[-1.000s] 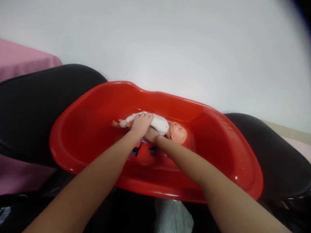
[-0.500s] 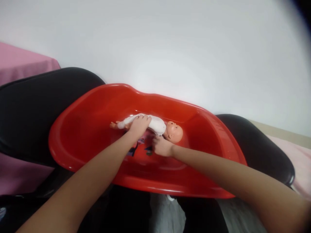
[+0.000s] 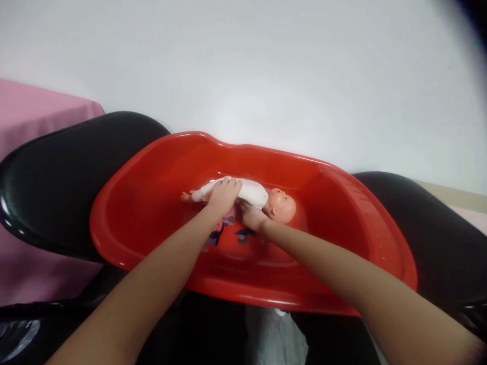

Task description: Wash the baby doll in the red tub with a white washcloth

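A baby doll [image 3: 254,193] in a white garment lies on its side in a red plastic baby bath [image 3: 266,298]. Its bald head points right and its feet left, with the face turned to the far wall. My left hand [image 3: 223,196] is wrapped over the doll's middle, fingertips on its upper side. Low against the doll's back, my right hand [image 3: 252,217] has its fingers curled in at the white garment. Those fingertips are partly hidden under the body.
The bath rests across two black chairs, a left one [image 3: 68,177] and a right one [image 3: 437,228]. Behind it stands a white wall [image 3: 258,71]. A pink cloth [image 3: 45,111] covers something at the left. Dark printed pictures [image 3: 243,234] mark the bath's floor.
My right hand has moved up from below the doll's shoulder to its back. My left hand keeps its place on the body. The view has shifted slightly.
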The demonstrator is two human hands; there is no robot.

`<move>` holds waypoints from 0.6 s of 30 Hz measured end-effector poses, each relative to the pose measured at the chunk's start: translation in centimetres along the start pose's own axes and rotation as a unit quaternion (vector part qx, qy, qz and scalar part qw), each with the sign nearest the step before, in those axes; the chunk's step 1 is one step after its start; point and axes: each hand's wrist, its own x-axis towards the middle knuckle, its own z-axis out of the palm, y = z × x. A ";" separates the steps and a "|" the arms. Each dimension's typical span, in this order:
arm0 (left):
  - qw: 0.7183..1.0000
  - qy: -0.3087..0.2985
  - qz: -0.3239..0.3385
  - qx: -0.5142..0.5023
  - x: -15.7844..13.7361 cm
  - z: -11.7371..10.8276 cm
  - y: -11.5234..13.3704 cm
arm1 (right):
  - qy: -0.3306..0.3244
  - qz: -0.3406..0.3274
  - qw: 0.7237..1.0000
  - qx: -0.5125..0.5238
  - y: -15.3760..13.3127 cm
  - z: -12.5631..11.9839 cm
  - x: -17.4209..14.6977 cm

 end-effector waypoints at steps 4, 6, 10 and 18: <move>0.999 -0.002 0.015 0.049 -0.3 -0.2 0.2 | -0.067 0.002 0.994 -0.089 -0.7 0.3 -6.3; 0.998 -0.002 0.020 0.055 -0.4 -0.1 0.3 | -0.089 0.009 0.994 -0.063 -1.0 -0.6 -8.0; 0.998 -0.003 0.024 0.056 -0.5 0.1 0.4 | -0.023 -0.038 0.999 -0.020 -1.0 -3.4 -8.5; 0.999 -0.007 0.004 0.041 -0.3 -0.1 0.2 | 0.097 -0.164 0.978 0.082 -1.4 -2.4 1.4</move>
